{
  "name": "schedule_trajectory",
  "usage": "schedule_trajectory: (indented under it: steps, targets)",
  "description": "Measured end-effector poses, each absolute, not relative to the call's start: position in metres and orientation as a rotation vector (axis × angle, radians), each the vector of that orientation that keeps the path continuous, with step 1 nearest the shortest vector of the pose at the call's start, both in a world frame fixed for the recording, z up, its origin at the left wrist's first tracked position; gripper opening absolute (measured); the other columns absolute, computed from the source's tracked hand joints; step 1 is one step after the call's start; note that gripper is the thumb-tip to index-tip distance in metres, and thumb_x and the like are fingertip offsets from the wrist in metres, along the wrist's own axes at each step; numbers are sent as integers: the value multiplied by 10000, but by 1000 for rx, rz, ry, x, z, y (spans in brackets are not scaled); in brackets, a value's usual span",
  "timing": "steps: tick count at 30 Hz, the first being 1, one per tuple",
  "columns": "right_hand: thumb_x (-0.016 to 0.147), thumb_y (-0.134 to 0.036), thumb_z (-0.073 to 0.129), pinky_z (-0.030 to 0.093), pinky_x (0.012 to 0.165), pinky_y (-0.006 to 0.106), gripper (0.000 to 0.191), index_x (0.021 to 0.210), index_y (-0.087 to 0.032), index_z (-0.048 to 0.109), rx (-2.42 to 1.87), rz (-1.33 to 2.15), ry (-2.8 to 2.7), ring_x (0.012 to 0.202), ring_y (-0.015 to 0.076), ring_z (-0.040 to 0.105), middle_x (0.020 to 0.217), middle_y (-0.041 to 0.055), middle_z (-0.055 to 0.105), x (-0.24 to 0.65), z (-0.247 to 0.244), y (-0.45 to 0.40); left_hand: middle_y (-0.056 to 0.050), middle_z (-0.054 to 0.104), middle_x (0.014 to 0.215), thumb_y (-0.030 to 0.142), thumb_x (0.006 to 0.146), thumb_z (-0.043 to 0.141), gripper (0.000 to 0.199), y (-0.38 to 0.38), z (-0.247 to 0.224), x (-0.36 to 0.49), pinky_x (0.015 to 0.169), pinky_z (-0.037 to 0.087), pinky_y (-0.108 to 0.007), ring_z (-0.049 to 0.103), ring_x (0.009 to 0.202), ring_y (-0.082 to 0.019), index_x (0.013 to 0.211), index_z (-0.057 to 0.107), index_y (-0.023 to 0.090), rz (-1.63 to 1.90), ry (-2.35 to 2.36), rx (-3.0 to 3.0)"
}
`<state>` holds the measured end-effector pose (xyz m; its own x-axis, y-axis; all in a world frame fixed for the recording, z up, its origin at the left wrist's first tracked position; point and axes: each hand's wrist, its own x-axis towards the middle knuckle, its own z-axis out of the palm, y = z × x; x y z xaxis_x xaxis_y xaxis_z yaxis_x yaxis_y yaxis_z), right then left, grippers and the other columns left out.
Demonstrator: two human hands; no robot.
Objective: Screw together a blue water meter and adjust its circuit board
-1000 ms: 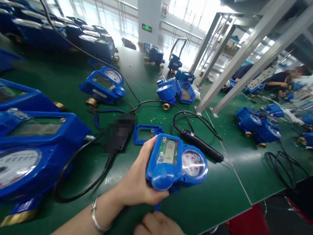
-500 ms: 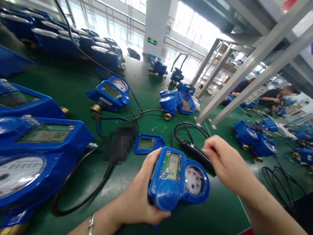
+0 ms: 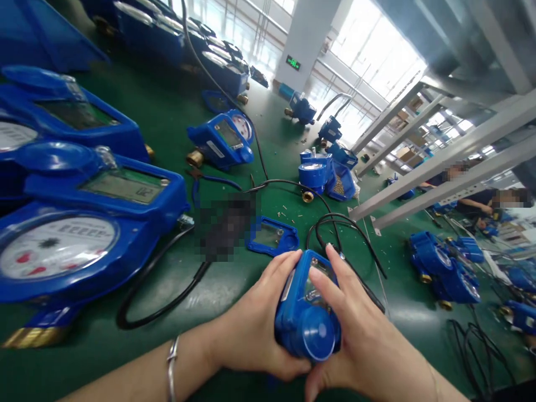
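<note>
A blue water meter [image 3: 317, 334] with a round cap is held low in the middle, above the green table. My left hand [image 3: 251, 321] grips its left side, thumb under the cap end and fingers along the casing. Across its right side lies my right hand [image 3: 364, 329], fingers over the top near the display and thumb below. This hand hides the round dial and most of the display. Just beyond the meter, a loose blue cover frame [image 3: 260, 247] rests on the table. A black cable-fed tool [image 3: 374, 298] is mostly hidden behind my right hand.
Large blue meters [image 3: 138, 192] stand at the left, beside a blurred black object [image 3: 228, 229] on a cable. Pliers [image 3: 220, 180] lie beyond it. A blue bin of screws [image 3: 341, 187], small loose pins and metal posts [image 3: 419, 184] are farther right. Other people work at far right.
My right hand, earlier closed beside the meter near the black tool, has come left onto the meter and now grasps it. The meter has turned slightly, and the view has shifted left.
</note>
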<state>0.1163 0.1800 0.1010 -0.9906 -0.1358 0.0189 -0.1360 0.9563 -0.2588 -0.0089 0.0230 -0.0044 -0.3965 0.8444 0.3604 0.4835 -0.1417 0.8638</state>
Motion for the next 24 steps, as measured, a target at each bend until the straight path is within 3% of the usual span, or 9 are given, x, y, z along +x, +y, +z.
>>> schedule_trajectory:
  steps: [5,8,14,19,24]
  targets:
    - [490,-707,802,338,1063,612,1203,1446,-312,188,131,607,-3160,1392,402,215,1504,159,133,116,88,186,-232,225,1485,435,427,858,1350,23,-1,-2,1112,286,-620,250,1357,-478,1477,49,175,1575,1800,1529]
    - [560,-637,816,354,1066,582,1093,1430,-284,255,194,598,-3081,1379,369,225,1463,142,176,116,90,187,-263,241,1471,441,353,866,1402,23,0,-2,1111,296,-605,241,1360,-470,1469,80,119,1535,1783,1541]
    - [676,-578,769,372,1062,510,841,1370,-287,393,289,599,-3001,1374,329,246,1481,118,173,117,89,189,-296,259,1447,504,356,829,1383,26,2,-5,1128,293,-559,229,1372,-437,1447,134,14,1441,1800,1492]
    - [732,-707,634,331,1090,501,808,1383,-291,397,272,704,-3004,1371,320,272,1491,107,196,118,89,190,-289,248,1444,486,391,819,1326,25,3,-6,1143,282,-527,222,1377,-419,1430,147,12,1465,1775,1510]
    - [695,-581,759,324,1061,560,818,1373,-293,405,280,571,-2951,1366,365,249,1502,130,170,120,86,185,-267,243,1444,493,322,857,1405,24,3,-6,1143,273,-534,209,1379,-416,1438,124,56,1466,1786,1509]
